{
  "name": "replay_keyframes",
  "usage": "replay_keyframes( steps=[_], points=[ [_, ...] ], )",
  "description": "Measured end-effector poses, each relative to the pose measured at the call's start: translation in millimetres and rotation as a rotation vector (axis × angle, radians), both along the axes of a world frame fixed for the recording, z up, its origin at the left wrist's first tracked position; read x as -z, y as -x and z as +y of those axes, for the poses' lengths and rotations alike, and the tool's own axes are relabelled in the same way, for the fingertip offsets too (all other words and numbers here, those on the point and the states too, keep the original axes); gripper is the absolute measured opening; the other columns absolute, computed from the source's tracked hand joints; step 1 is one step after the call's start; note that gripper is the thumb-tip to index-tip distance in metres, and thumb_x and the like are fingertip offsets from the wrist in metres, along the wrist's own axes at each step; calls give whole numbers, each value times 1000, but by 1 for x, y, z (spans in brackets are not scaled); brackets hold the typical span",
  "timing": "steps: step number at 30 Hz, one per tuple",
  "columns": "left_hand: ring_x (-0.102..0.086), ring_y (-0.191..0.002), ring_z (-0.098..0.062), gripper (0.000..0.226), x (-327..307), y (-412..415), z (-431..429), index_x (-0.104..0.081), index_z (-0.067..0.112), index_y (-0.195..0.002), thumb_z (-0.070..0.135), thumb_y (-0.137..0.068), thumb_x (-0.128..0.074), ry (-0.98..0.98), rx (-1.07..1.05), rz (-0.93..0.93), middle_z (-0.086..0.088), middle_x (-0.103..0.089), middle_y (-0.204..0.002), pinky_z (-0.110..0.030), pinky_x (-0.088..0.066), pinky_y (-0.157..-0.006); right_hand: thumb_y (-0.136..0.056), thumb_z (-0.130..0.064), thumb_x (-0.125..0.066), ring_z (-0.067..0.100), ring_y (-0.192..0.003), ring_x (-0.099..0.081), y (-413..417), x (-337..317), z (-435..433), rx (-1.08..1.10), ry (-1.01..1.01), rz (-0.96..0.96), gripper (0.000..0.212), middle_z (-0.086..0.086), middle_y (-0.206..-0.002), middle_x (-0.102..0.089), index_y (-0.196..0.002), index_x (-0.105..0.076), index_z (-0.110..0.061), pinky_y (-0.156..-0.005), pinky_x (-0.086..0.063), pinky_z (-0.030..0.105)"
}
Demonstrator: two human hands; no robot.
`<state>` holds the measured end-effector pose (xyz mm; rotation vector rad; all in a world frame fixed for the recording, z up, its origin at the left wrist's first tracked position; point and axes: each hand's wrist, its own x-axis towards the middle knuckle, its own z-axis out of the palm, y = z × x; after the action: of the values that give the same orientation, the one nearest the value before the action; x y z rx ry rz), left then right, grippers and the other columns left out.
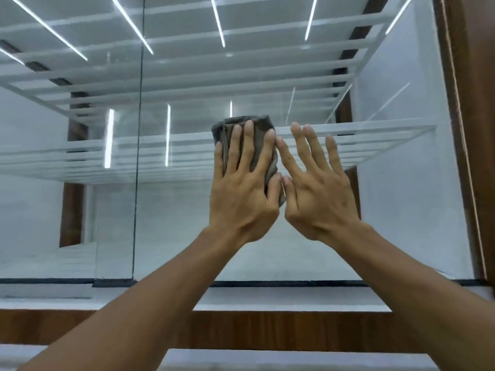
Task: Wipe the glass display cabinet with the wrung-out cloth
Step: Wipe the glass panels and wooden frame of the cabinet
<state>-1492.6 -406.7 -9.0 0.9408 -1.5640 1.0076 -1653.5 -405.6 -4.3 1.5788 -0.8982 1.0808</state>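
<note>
A folded grey cloth (261, 127) lies flat against the glass front of the display cabinet (388, 210). My left hand (243, 188) presses it to the pane with straight, spread fingers and covers most of it. Beside it, my right hand (318, 191) rests flat on the bare glass with its fingers spread, its forefinger and thumb touching the cloth's right edge. Both forearms reach up from the bottom of the view.
A vertical edge between glass panes (138, 156) runs left of the hands. Inside are glass shelves (375, 132) and mirrored light strips. A dark wood frame (466, 129) borders the right side, and a wood rail (254, 328) runs below the white sill.
</note>
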Motion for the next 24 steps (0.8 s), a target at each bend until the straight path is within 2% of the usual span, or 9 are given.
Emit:
replay_keyframes(
  steps=[4, 7, 9, 12, 15, 18, 21, 24],
  points=[
    [11, -161, -25, 71, -7, 6, 1, -7, 24, -167, 50, -103, -26, 11, -60, -201, -10, 5, -174, -50, 8, -129, -102, -35, -26, 27, -160, -1, 49, -3, 4, -5, 3, -88, 64, 11, -172, -7, -164, -19, -23, -127, -3, 59],
    [16, -160, -23, 70, -49, 41, 2, 0, 27, -166, 50, -104, -22, -31, -34, -78, -8, 12, -174, -47, 16, -127, -103, -36, -27, 26, -160, -2, 65, -7, 6, 17, 12, -92, 63, 11, -172, -7, -164, -19, -26, -128, -2, 57],
    [18, -159, -24, 70, -56, 78, 5, 4, 24, -166, 49, -105, -21, -48, -7, -21, -9, 16, -173, -47, 18, -126, -104, -38, -29, 27, -160, -2, 76, -8, 7, 59, 21, -113, 62, 12, -172, -7, -164, -19, -26, -127, -1, 60],
    [16, -159, -26, 71, -22, 100, 6, 1, 19, -166, 47, -105, -22, -22, -8, -191, -12, 12, -173, -52, 11, -128, -103, -42, -25, 28, -160, -2, 113, -4, 13, 126, 0, -133, 63, 11, -172, -6, -164, -17, -28, -125, 4, 64],
    [10, -160, -28, 71, 2, 93, 3, -6, 18, -167, 49, -105, -22, 36, -62, -387, -13, 6, -173, -55, 0, -129, -103, -47, -25, 29, -160, -3, 144, -4, 22, 232, -20, -50, 64, 13, -172, -8, -164, -16, -30, -123, 2, 68],
    [11, -160, -27, 71, -28, 123, 3, -2, 21, -167, 51, -104, -16, 23, -32, -322, -11, 7, -174, -54, 3, -129, -103, -50, -27, 31, -160, 0, 168, -9, 30, 321, -19, -69, 66, 17, -171, -6, -164, -13, -33, -123, 3, 68],
    [16, -159, -28, 72, -46, 178, 9, 3, 18, -166, 48, -104, -18, -27, -8, -198, -13, 13, -173, -54, 8, -128, -101, -48, -22, 28, -160, 5, 202, -3, 35, 345, -26, -147, 69, 16, -172, -2, -165, -9, -24, -126, 4, 63],
    [13, -160, -29, 72, -20, 210, 9, -1, 14, -166, 47, -105, -20, 4, 22, -339, -15, 9, -173, -55, 6, -129, -102, -33, -26, 28, -160, 1, 228, 12, 35, 223, -3, -96, 69, 15, -172, -4, -163, -8, -5, -129, -3, 55]
  ],
)
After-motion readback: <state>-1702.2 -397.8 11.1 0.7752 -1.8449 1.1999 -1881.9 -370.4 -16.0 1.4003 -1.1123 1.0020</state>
